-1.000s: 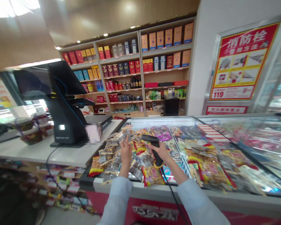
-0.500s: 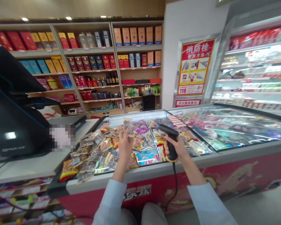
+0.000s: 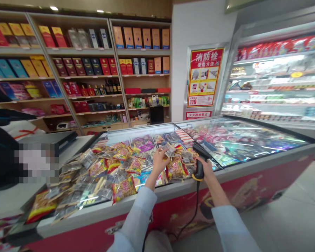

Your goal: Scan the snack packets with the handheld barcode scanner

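Note:
My left hand [image 3: 159, 161] pinches a small clear snack packet [image 3: 170, 150] with a pale edge, low over the glass-topped freezer [image 3: 136, 204]. To its right, my right hand [image 3: 206, 170] is closed around the grip of a black barcode scanner [image 3: 200, 154], its head tilted up toward the left. A cable [image 3: 197, 199] hangs from the scanner's base. Below my left hand lies a red-and-yellow snack bag [image 3: 176, 168]. More such bags and many clear packets [image 3: 88, 159] are spread over the left part of the freezer top.
At the left stands a counter [image 3: 5, 201] with a black machine [image 3: 2, 157], partly out of view. Shelves of boxed goods [image 3: 86, 66] line the back wall. A red fire-hydrant poster [image 3: 205, 77] hangs at centre right, beside a lit display fridge [image 3: 278, 77].
My left hand has moved right with the packet, lowering it from upright to flatter and closer to the scanner. The camera view has turned right. The scanner stays in my right hand.

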Demonstrator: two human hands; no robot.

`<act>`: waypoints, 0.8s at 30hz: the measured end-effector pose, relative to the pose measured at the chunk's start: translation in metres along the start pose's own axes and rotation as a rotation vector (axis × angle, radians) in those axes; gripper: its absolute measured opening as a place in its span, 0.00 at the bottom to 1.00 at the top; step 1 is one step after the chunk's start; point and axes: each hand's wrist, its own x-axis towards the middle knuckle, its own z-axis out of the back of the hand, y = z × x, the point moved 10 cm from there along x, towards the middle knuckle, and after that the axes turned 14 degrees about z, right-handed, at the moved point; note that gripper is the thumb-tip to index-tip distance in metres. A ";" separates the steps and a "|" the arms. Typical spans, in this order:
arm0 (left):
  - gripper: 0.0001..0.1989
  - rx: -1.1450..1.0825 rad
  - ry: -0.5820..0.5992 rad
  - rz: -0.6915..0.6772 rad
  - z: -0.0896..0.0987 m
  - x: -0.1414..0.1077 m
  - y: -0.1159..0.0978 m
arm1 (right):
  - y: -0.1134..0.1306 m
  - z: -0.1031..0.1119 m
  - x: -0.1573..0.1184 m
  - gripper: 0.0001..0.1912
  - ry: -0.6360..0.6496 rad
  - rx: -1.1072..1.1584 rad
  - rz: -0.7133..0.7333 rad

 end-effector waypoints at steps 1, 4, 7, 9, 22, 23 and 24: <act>0.21 0.003 0.003 0.001 -0.005 0.000 0.005 | -0.005 0.004 0.003 0.17 -0.018 0.011 -0.008; 0.19 -0.038 0.033 -0.018 -0.017 -0.003 0.018 | -0.014 0.013 0.009 0.17 -0.070 0.059 -0.043; 0.21 -0.074 0.086 -0.020 -0.024 -0.008 0.027 | -0.015 0.014 0.012 0.17 -0.069 0.076 -0.050; 0.22 -0.066 0.092 -0.022 -0.024 -0.010 0.028 | -0.014 0.012 0.011 0.17 -0.058 0.062 -0.047; 0.19 -0.033 0.093 -0.031 -0.019 -0.016 0.024 | -0.010 0.010 0.007 0.18 -0.050 0.028 -0.050; 0.19 -0.035 0.090 -0.032 -0.020 -0.016 0.025 | -0.009 0.009 0.007 0.18 -0.049 0.029 -0.045; 0.18 -0.037 0.085 -0.033 -0.020 -0.015 0.026 | -0.009 0.009 0.007 0.18 -0.049 0.028 -0.041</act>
